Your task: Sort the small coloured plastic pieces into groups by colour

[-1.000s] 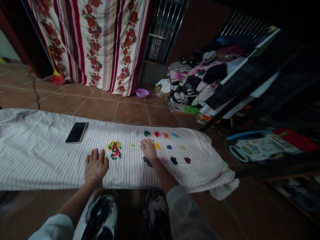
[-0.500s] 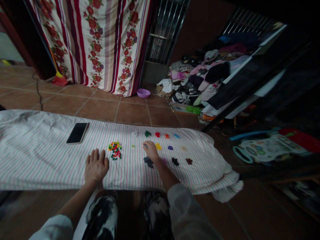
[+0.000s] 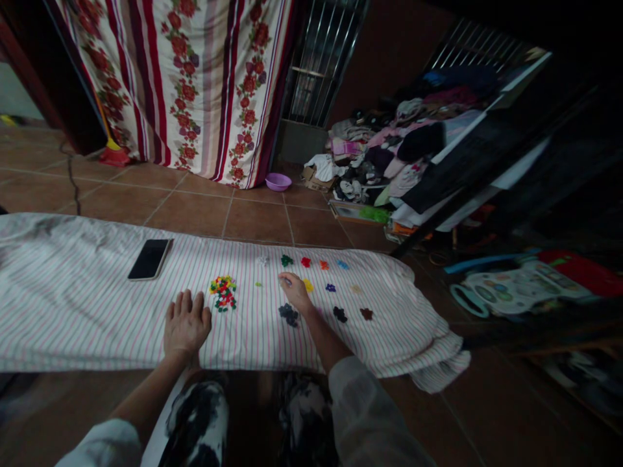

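Observation:
My left hand (image 3: 187,324) lies flat on the striped cloth (image 3: 111,318), fingers stretched, just left of a mixed pile of small coloured pieces (image 3: 224,294) in red, yellow and green. Over the sorted groups, my right hand (image 3: 294,292) is curled with thumb and fingers together; what it pinches, if anything, is hidden. Beside it sit a yellow group (image 3: 307,285), partly covered, and a dark grey group (image 3: 289,315). A tiny light-green bit (image 3: 258,284) lies between the mixed pile and my right hand. Behind are white (image 3: 263,261), dark green (image 3: 287,260) and red (image 3: 305,262) groups.
Farther right lie orange (image 3: 324,264), light blue (image 3: 342,264), dark blue (image 3: 330,287), beige (image 3: 356,289), black (image 3: 339,314) and brown (image 3: 366,314) groups. A phone (image 3: 149,259) rests at the left. Beyond stand a purple basin (image 3: 278,182) and heaped clothes (image 3: 384,143).
My right hand has turned slightly and its fingers look more curled, uncovering more of the dark grey group. The left hand stays flat in place.

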Motion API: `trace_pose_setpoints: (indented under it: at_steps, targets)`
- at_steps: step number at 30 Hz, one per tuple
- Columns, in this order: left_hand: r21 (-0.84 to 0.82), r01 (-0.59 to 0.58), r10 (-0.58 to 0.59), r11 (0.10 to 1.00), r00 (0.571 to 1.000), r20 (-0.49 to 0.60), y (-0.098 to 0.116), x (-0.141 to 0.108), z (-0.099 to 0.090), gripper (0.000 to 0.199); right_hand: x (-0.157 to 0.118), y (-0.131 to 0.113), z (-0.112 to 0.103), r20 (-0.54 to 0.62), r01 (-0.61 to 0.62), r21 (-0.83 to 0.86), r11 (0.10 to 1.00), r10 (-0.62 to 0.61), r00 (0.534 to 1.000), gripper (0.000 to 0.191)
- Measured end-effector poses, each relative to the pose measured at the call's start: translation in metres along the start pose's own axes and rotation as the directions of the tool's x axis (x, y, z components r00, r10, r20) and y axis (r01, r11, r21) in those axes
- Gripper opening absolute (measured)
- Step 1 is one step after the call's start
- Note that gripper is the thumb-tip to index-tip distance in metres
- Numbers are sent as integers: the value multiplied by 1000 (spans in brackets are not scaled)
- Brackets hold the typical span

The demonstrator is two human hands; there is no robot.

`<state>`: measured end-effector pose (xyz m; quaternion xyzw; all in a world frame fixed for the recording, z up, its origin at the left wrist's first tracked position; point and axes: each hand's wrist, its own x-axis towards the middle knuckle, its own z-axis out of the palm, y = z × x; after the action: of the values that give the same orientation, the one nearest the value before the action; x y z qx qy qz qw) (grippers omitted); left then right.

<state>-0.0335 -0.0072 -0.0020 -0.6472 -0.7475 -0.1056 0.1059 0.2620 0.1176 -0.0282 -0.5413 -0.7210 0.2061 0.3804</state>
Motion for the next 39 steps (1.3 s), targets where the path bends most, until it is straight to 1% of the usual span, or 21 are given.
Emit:
trace_pose_setpoints:
  at_steps: [3,5,7,9,11,14,16,18,25,29,31,34,37,39]
  targets:
    - [11,-4,4,1000,1000,-5,1,0,1,49,0,0,-3,-97,27,-12,1000,-28,995,25]
    - [11,-6,6,1000,1000,-8,1,0,1,49,0,1,-10,-156,39,-84,996,-52,986,26]
    - [8,-4,4,1000,1000,-11,0,0,2,49,0,5,-21,-174,28,-184,983,-60,983,25]
    - [4,-1,1,1000,1000,-15,0,-1,3,49,-1,11,-33,-139,17,-277,961,-58,989,23]
    - [-2,0,-1,1000,1000,-15,-1,-1,3,50,-4,18,-42,-70,31,-336,941,-58,996,20]
    - [-30,9,-9,1000,1000,-4,-1,-1,2,50,-8,27,-46,14,63,-352,934,-62,998,17]
    - [-56,19,-19,998,1000,11,0,-1,1,51,-9,31,-44,26,52,-342,938,-46,999,16]
    - [-66,27,-26,997,999,26,0,0,0,52,-9,33,-42,9,17,-332,943,-15,1000,17]
    - [-12,17,-17,1000,999,52,2,0,-5,51,-11,40,-34,-120,-72,-299,952,38,992,22]
    - [-8,16,-16,1000,999,49,1,0,-4,51,-8,41,-35,-161,-120,-255,960,80,984,22]
    - [-6,17,-17,1000,999,52,0,0,-2,51,-7,41,-37,-157,-134,-207,969,102,982,22]
    - [-5,18,-18,1000,999,50,0,1,-2,51,-4,41,-43,-138,-169,-83,982,157,978,22]
    - [-7,22,-21,1000,999,49,2,1,-5,51,-2,44,-49,-98,-270,75,960,276,956,24]
    - [-13,24,-23,1000,998,52,3,1,-7,51,0,47,-53,-66,-354,154,922,367,928,28]
